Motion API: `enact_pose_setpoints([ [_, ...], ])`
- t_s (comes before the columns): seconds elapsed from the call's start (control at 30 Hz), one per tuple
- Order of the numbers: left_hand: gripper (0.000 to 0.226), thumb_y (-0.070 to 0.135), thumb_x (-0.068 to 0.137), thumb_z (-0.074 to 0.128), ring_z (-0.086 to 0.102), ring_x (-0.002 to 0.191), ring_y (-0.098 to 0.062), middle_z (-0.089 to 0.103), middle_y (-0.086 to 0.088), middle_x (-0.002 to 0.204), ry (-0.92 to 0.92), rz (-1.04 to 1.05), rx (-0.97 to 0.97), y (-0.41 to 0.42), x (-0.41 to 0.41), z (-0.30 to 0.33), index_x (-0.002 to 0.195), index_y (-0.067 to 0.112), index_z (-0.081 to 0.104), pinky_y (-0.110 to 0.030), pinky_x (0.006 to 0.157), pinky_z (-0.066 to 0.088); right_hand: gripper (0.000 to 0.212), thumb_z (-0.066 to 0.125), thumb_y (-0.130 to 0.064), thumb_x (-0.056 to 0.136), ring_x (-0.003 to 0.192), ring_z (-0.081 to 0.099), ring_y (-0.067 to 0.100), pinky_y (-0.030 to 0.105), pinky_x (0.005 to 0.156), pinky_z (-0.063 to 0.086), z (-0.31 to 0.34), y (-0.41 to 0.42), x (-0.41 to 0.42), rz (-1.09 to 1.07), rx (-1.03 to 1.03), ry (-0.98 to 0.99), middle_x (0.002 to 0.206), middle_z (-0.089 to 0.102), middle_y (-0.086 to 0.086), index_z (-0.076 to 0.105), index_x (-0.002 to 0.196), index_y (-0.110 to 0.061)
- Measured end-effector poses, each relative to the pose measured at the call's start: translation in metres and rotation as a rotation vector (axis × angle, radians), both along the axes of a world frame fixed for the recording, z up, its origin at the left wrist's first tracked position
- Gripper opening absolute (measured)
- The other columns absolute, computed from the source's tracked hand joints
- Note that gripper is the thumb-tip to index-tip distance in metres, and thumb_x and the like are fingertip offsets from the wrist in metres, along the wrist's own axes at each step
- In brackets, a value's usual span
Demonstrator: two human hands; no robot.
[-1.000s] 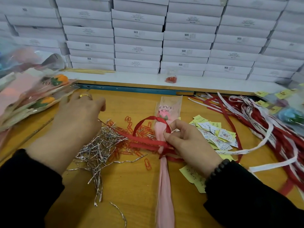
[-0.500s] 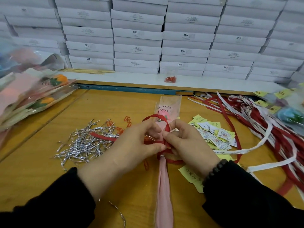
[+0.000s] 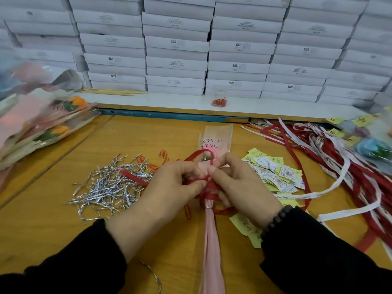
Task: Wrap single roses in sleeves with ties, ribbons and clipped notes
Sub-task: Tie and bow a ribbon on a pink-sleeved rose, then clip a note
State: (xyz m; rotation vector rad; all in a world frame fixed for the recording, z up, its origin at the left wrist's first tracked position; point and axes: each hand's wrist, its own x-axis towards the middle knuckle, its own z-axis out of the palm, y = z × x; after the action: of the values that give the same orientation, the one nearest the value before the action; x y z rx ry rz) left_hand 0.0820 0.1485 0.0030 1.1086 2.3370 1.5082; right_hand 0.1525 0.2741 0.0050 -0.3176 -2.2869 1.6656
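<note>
At table centre: sleeved rose (image 3: 214, 143) lies flat, silver tie (image 3: 208, 207) already at neck. Left hand (image 3: 176, 185), a second ago over tie pile (image 3: 110, 185), now back at neck. Both hands pinch red ribbon (image 3: 209, 195); right hand (image 3: 244, 183) unmoved. Judgement: ribbon knot under way; note (image 3: 282, 177) not yet clipped.

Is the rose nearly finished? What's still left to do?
Partly. The rose is already in its sleeve, with a silver tie twisted round it. Now the left hand and right hand are tying the red ribbon. No note from the pile is clipped on yet.
</note>
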Motion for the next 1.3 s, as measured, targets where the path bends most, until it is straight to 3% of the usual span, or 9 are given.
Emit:
enact_pose_setpoints([
  [0.13, 0.015, -0.002, 0.081, 0.066, 0.045, 0.053, -0.009, 0.052, -0.004, 0.059, -0.072, -0.007, 0.007, 0.000, -0.002, 0.001, 0.068, 0.007, 0.065, -0.018, 0.054, 0.040, 0.020, 0.047, -0.029, 0.095, 0.049, 0.055, 0.005, 0.018, 0.047, 0.043, 0.005, 0.005, 0.000, -0.061, 0.115, 0.001, 0.064, 0.064, -0.007, 0.052, 0.088, -0.011],
  [0.3, 0.017, 0.004, 0.082, 0.067, 0.048, 0.058, -0.010, 0.056, -0.002, 0.062, -0.072, 0.002, -0.028, -0.002, -0.001, 0.001, 0.067, 0.012, 0.066, -0.018, 0.057, 0.043, 0.014, 0.059, -0.014, 0.088, 0.058, 0.043, -0.001, 0.012, 0.052, 0.033, 0.023, 0.030, 0.009, -0.072, 0.607, -0.083, 0.084, 0.056, -0.009, 0.052, 0.083, -0.025],
  [0.47, 0.020, 0.004, 0.082, 0.067, 0.048, 0.053, -0.004, 0.055, 0.004, 0.057, -0.077, 0.004, -0.044, -0.002, -0.002, 0.001, 0.064, 0.015, 0.066, -0.014, 0.053, 0.042, 0.022, 0.076, -0.024, 0.074, 0.057, 0.046, 0.000, 0.014, 0.051, 0.035, 0.040, 0.049, 0.022, 0.158, 0.705, -0.509, 0.089, 0.056, -0.007, 0.060, 0.089, -0.028],
  [0.57, 0.020, 0.004, 0.082, 0.067, 0.047, 0.049, 0.001, 0.055, 0.006, 0.055, -0.087, -0.004, -0.035, -0.002, -0.001, 0.002, 0.065, 0.015, 0.066, -0.011, 0.052, 0.040, 0.016, 0.077, -0.021, 0.074, 0.054, 0.050, -0.001, 0.017, 0.055, 0.039, 0.035, 0.044, 0.022, 0.220, 0.727, -0.610, 0.082, 0.059, -0.006, 0.065, 0.085, -0.023],
  [0.67, 0.019, 0.003, 0.082, 0.067, 0.046, 0.048, 0.001, 0.054, 0.004, 0.056, -0.083, 0.003, -0.033, -0.002, -0.001, 0.003, 0.066, 0.012, 0.066, -0.012, 0.051, 0.040, 0.010, 0.070, -0.012, 0.080, 0.043, 0.051, -0.007, 0.010, 0.049, 0.039, 0.032, 0.041, 0.018, 0.196, 0.759, -0.585, 0.068, 0.059, -0.009, 0.063, 0.074, -0.017],
  [0.83, 0.016, 0.003, 0.082, 0.067, 0.044, 0.046, 0.000, 0.052, 0.003, 0.055, -0.079, 0.003, -0.039, -0.003, 0.000, 0.003, 0.067, 0.009, 0.066, -0.010, 0.049, 0.038, 0.013, 0.058, -0.007, 0.085, 0.062, 0.052, 0.002, 0.011, 0.048, 0.038, 0.046, 0.059, 0.025, 0.008, 0.806, -0.575, 0.073, 0.057, -0.006, 0.057, 0.074, -0.015],
  [1.13, 0.015, 0.003, 0.083, 0.066, 0.043, 0.047, 0.000, 0.051, 0.003, 0.055, -0.069, 0.005, -0.055, -0.003, 0.002, 0.005, 0.069, 0.007, 0.066, -0.011, 0.050, 0.038, 0.014, 0.046, 0.000, 0.082, 0.078, 0.049, 0.027, 0.036, 0.074, 0.047, 0.055, 0.111, 0.049, -0.698, 1.126, -0.670, 0.093, 0.058, 0.013, 0.051, 0.087, -0.011],
  [1.23, 0.014, 0.004, 0.083, 0.066, 0.042, 0.049, -0.002, 0.051, 0.001, 0.057, -0.078, 0.006, -0.051, -0.002, 0.001, 0.004, 0.069, 0.007, 0.066, -0.013, 0.052, 0.039, 0.013, 0.048, -0.004, 0.085, 0.077, 0.047, 0.025, 0.034, 0.071, 0.044, 0.055, 0.101, 0.045, -0.637, 1.175, -0.475, 0.092, 0.058, 0.009, 0.053, 0.092, -0.014],
  [1.3, 0.013, 0.004, 0.083, 0.066, 0.042, 0.047, 0.000, 0.051, 0.002, 0.056, -0.083, 0.006, -0.044, -0.002, 0.001, 0.003, 0.070, 0.006, 0.067, -0.010, 0.051, 0.038, 0.011, 0.056, -0.010, 0.085, 0.075, 0.050, 0.016, 0.030, 0.068, 0.040, 0.055, 0.075, 0.037, -0.398, 1.065, -0.196, 0.088, 0.059, -0.001, 0.055, 0.091, -0.019],
])
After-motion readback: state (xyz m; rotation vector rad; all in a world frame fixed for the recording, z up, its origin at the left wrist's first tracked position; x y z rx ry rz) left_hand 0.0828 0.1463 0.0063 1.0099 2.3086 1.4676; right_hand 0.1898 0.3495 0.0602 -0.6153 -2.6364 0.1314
